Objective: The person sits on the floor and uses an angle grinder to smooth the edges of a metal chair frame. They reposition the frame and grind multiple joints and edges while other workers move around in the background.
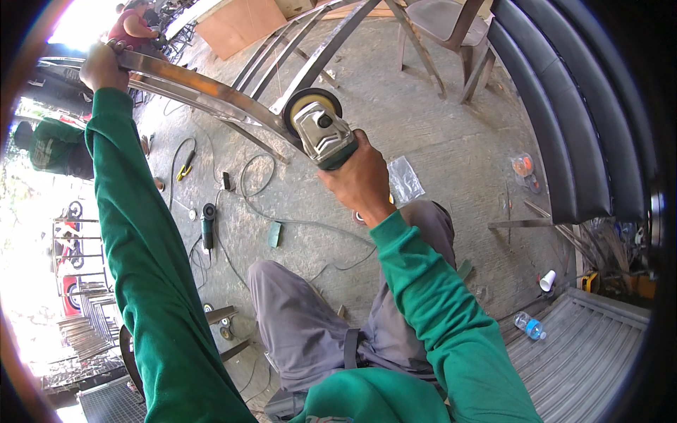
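Note:
My right hand [361, 175] is wrapped round the body of an angle grinder [323, 134] in front of me. Its round yellowish disc [300, 103] lies against or very close to a metal frame; whether it touches, I cannot tell. That frame has a curved, shiny metal bar [204, 86] running from the upper left to the disc, with straight flat bars [331, 49] joined to it. At the far left end of the curved bar, my left hand [104, 68] has its fingers closed over the metal.
A second angle grinder [208, 225] lies on the concrete floor among cables, near yellow-handled pliers [185, 171]. Black padded panels [564, 106] stand at right, beside a chair [441, 25]. A plastic bottle [530, 326] rests on grey slats [571, 352]. Other people [60, 146] are at left.

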A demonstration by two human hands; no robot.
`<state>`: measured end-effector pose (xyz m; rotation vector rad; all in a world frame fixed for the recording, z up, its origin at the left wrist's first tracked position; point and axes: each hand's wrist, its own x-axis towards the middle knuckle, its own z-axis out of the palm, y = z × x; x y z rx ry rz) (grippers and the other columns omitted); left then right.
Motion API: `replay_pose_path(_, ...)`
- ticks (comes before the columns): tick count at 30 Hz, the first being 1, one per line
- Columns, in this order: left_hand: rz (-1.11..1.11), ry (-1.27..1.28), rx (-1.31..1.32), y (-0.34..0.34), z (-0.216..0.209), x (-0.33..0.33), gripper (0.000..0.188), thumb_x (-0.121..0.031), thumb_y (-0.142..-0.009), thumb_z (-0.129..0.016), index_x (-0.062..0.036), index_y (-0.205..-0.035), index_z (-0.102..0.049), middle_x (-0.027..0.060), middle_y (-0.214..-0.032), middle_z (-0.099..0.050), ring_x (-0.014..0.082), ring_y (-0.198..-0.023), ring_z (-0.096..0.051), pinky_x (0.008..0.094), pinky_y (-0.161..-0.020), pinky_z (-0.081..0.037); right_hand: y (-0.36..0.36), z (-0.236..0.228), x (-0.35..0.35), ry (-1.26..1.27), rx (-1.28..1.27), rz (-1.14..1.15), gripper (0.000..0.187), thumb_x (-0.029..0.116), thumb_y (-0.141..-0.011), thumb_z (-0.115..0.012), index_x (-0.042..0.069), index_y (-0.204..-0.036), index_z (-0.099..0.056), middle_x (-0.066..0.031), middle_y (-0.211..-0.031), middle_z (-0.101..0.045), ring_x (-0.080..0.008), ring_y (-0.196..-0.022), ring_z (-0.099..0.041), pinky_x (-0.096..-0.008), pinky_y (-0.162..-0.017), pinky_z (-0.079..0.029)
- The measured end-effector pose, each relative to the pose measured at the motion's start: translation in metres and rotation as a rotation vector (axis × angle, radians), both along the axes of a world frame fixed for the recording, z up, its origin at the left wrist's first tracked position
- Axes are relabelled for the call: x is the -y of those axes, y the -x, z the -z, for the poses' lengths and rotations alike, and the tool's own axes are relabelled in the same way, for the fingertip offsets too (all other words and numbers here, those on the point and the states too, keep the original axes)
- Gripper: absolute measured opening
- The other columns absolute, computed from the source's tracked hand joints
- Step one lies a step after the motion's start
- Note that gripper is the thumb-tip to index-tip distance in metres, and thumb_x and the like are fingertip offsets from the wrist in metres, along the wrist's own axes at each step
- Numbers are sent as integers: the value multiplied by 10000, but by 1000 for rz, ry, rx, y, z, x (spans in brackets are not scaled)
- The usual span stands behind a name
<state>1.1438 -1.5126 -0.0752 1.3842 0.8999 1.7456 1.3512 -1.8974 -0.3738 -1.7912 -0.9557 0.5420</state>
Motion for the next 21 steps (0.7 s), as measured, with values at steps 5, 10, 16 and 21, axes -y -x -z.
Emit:
replay_pose_path(5,-207,-439,-550,20,9,13,76,-86,-964,-619,-23,-995,-648,37,-919,-696,174,-748,-682,342,-655,-567,5,18,-4,-328,69,-70,499,238,-733,-835,19,-1134,-633,-208,-967,-741,-433,-925,-716,-496,-793,-569)
replay_pose_path(10,-61,-407,-114,-16,32,50,58,-73,-967,-603,-36,-966,-648,28,-885,-679,166,-720,-663,335,-626,-550,1,7,5,-58,67,37,522,167,-712,-853,-11,-1156,-642,-241,-1084,-731,-419,-1011,-716,-466,-881,-551)
replay_pose_path(16,-17,-373,-25,-33,36,61,74,-58,-970,-585,-51,-932,-648,19,-846,-658,157,-686,-641,327,-591,-529,-4,12,4,-120,93,2,512,161,-721,-839,-20,-1154,-636,-231,-1060,-728,-431,-1001,-710,-476,-891,-546)
replay_pose_path(21,-16,-424,-134,-37,48,38,107,-45,-972,-570,-64,-903,-648,11,-812,-641,149,-658,-622,320,-562,-512,-7,25,-1,-131,212,-33,575,198,-714,-856,0,-1204,-629,-230,-1121,-713,-426,-1062,-693,-480,-926,-541)
